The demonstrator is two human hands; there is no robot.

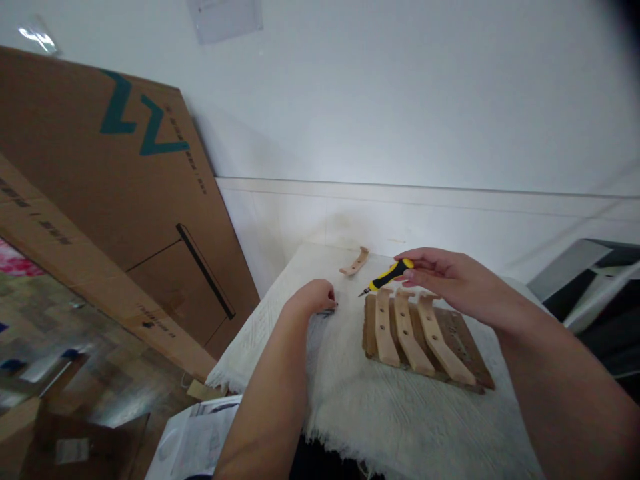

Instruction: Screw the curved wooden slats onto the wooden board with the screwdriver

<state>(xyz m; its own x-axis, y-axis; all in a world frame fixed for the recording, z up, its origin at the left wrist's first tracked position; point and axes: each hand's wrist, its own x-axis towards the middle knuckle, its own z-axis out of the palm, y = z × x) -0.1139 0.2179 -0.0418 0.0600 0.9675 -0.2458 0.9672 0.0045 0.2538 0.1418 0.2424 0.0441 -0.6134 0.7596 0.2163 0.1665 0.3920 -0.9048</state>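
My right hand (445, 277) is closed round a screwdriver (387, 277) with a yellow and black handle, its tip pointing left and down just above the far left corner of a brown wooden board (463, 340). Three pale curved wooden pieces (407, 330) lie side by side on that board. My left hand (315, 297) rests curled on the white cloth (400, 407) left of the board, fingers pinched on something small and dark that I cannot make out. One more curved wooden piece (355, 261) lies alone at the far edge.
A large cardboard box (110, 200) leans against the white wall on the left. Papers (195, 440) lie on the floor below the cloth's near left corner. A dark grey object (595, 287) stands at the right edge.
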